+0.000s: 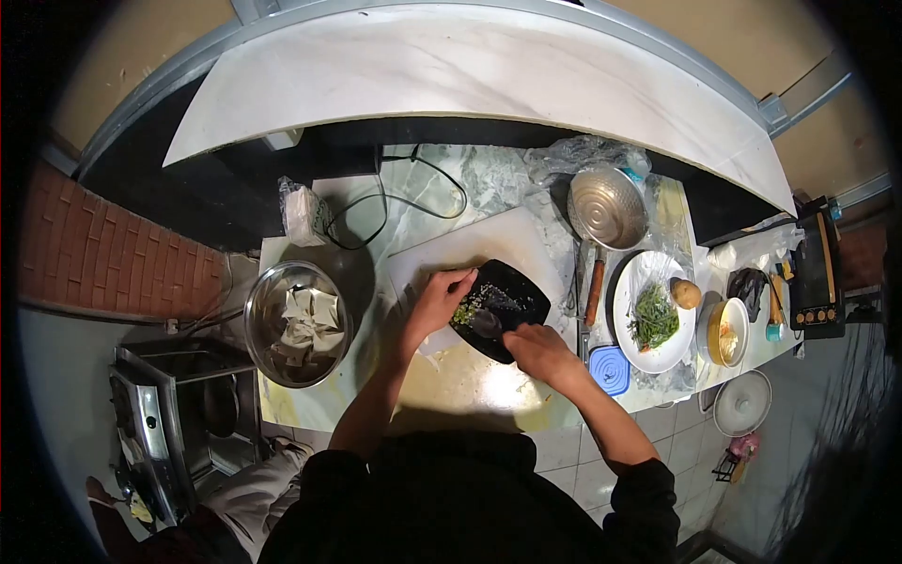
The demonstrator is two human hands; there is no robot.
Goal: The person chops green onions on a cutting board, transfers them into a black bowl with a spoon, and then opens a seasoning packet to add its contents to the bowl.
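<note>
My left hand (439, 303) grips the left rim of a black square bowl (524, 293), thumb over its edge. Chopped green and white bits (464, 312) lie in the bowl, mostly toward its left side. Closed around a handle, my right hand (539, 353) is at the bowl's lower right rim. That handle belongs to a spoon (485, 323) whose dark head rests among the bits. Most of the handle is hidden by my fingers. Beneath the bowl lies a white cutting board (423, 256).
On the left stands a steel bowl (251, 336) with pale folded pieces. To the right are a saucepan (606, 209), a white plate (615, 310) with greens and a potato (686, 294), a blue lid (610, 370) and a yellow bowl (716, 340). A black cable (413, 202) loops behind the board.
</note>
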